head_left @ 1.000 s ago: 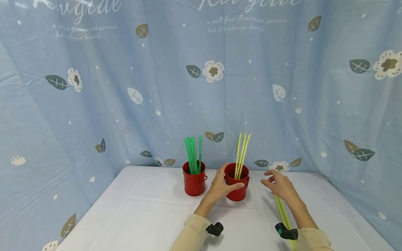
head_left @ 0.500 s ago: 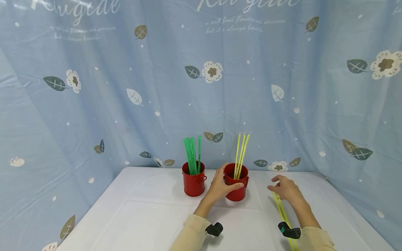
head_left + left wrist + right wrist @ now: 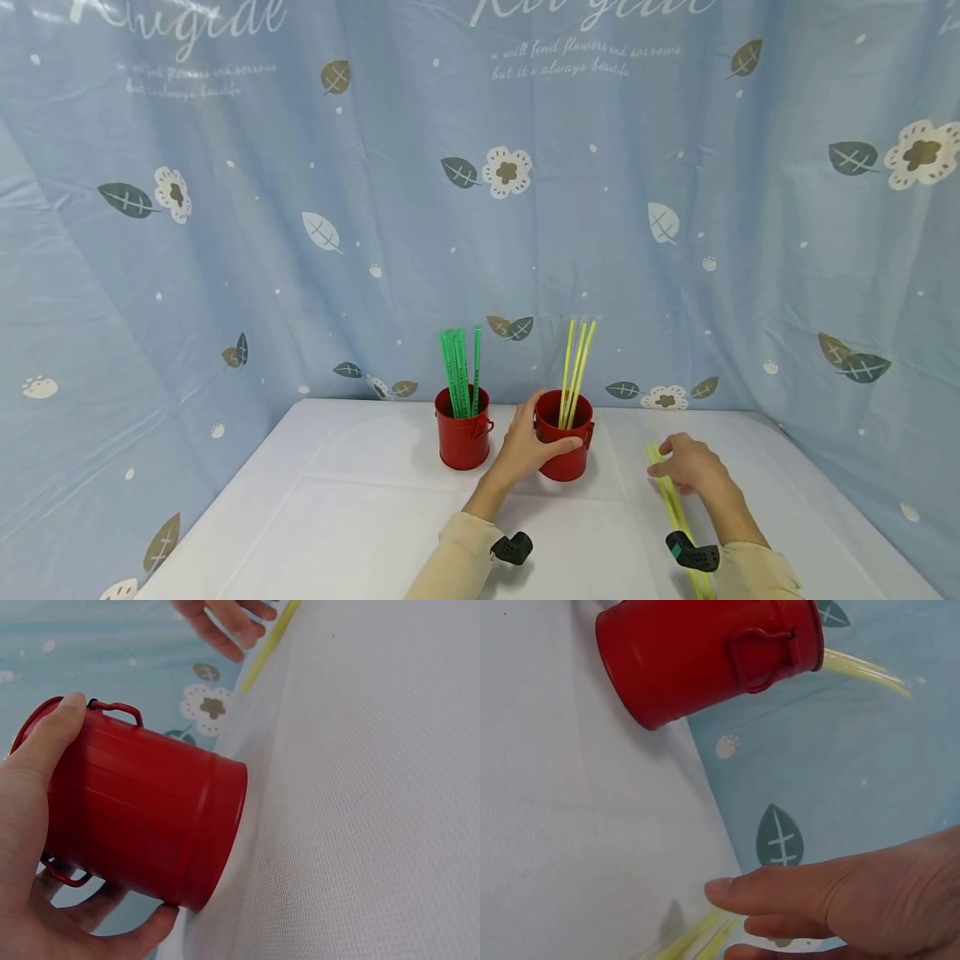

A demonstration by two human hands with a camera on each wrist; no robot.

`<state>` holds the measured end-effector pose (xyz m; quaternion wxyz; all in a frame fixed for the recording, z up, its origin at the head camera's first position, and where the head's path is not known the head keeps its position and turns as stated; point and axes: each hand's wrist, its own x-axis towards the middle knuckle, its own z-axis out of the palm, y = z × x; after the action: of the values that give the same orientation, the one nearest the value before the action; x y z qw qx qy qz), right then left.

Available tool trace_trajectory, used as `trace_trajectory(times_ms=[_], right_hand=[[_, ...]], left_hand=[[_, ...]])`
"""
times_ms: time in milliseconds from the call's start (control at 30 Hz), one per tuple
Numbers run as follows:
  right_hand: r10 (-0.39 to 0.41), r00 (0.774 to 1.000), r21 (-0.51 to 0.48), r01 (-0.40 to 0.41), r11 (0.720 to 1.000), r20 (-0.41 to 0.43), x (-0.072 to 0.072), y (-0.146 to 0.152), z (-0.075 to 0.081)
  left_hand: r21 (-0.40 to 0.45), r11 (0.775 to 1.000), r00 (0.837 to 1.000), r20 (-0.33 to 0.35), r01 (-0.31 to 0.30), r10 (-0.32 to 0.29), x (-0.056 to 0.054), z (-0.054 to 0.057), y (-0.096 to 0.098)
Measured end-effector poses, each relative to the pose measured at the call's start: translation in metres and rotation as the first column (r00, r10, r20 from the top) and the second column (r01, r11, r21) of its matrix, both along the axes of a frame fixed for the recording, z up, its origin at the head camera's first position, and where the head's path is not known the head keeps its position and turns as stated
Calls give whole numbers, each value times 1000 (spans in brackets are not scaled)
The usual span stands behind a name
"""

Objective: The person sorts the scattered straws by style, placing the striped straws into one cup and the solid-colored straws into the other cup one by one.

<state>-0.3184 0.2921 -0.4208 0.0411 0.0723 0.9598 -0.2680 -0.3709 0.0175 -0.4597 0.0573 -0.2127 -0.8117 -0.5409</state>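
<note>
My left hand (image 3: 522,446) grips a small red metal bucket (image 3: 566,467) from its left side, thumb across the front and fingers round the back. The bucket stands upright on the table with 3 thin yellow sticks (image 3: 576,375) leaning in it. In the left wrist view the thumb lies near the rim of the bucket (image 3: 150,810). My right hand (image 3: 693,467) is over the upper ends of more long yellow sticks (image 3: 678,518) lying on the table, its thumb and fingers apart. The right wrist view shows the thumb (image 3: 742,894) stretched out just above these sticks (image 3: 697,941).
A second red bucket (image 3: 462,443) with several green sticks (image 3: 461,375) stands left of the held one. A white cloth covers the table (image 3: 360,508), and a blue patterned curtain (image 3: 405,250) hangs behind it. Black cameras (image 3: 512,548) are strapped to both wrists.
My right hand has moved right and down toward me, from beside the bucket onto the ends of the lying yellow sticks. My left hand has stayed on the bucket.
</note>
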Motion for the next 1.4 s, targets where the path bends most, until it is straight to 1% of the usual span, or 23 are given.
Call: trace_trajectory(times_ms=[167,367,600,800,967,1067,1233,1400], right_hand=[[-7,1000,-21,7,1000,25,0,2,-5],[-36,998,-27,37,999,47,-4,4,-12],[-46,998,-24,47,999,52,-7,9,-18],[-63,996,-46,66,997,62,-12,12,-22],[-65,996,-70,70,995,61,-12,11,-22],[-56,997,-64,60,996,57,-10,9,-20],[-37,999,-50,38,998,39,-6,7,-16],[-36,999,-51,38,998,38,-5,7,-16]], left_hand=[[0,1000,1000,-10,2,-2,1,1,0],[7,1000,1000,-14,1,-1,1,0,0],[-7,1000,1000,-27,-4,3,-2,-3,1],[-6,1000,1000,-12,-6,5,0,-1,1],[-3,1000,1000,-7,-5,5,4,1,-1],[5,1000,1000,-3,-1,1,4,2,-1],[9,1000,1000,-7,2,-2,3,1,-1],[-1,1000,1000,-12,5,-5,2,1,-1]])
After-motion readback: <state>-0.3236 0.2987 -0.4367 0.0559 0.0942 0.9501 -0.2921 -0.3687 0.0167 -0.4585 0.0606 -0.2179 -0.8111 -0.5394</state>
